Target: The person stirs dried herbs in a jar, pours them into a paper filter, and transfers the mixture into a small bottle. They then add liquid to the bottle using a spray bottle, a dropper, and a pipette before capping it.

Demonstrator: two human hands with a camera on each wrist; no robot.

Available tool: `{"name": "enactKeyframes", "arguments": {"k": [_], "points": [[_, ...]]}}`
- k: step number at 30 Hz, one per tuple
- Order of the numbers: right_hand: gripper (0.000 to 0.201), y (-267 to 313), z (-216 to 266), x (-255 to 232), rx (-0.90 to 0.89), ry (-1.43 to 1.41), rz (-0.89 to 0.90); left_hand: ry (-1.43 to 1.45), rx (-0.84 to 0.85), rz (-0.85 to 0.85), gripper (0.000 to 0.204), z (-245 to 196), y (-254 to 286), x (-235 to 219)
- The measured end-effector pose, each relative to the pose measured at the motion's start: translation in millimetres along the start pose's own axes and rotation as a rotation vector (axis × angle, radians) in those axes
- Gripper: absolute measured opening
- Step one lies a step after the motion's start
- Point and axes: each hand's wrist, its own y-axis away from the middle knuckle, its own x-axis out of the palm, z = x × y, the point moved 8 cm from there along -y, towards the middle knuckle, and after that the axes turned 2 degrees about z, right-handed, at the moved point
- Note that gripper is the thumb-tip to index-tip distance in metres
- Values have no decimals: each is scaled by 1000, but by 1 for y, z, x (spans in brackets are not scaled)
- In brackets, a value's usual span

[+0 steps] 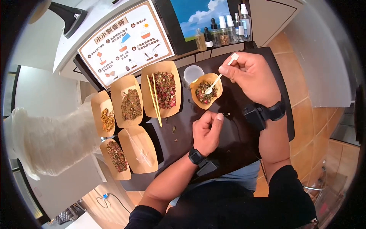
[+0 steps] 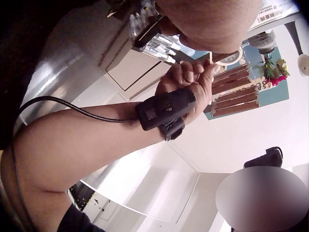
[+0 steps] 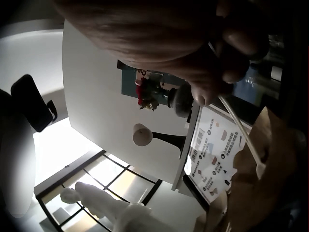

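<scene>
Presently, I find the bowl (image 1: pixel 220 89) near the table's (image 1: pixel 179 152) far edge, right of centre. The right hand (image 1: pixel 256 78) pinches the spoon (image 1: pixel 217 79), its tip among herbs (image 1: pixel 201 96); the left hand (image 1: pixel 206 133) is curled nearby, visibly empty. I judge stirring or scooping underway; next calls for a level spoon.

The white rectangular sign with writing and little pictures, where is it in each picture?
Head: white rectangular sign, upper left.
Left wrist: sign, top right corner, cut off.
Right wrist: sign, right of centre, slightly low.
Shared landmark: the black curved stand near it.
</scene>
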Motion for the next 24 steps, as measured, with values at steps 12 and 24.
{"name": "enactKeyframes", "arguments": {"k": [12,24], "points": [[15,1,4,1,1,-16,47,-59,-24,22,26,-3,0,0],[16,2,0,1,130,-56,-26,-61,34,12,25,-11,-1,-2]]}}
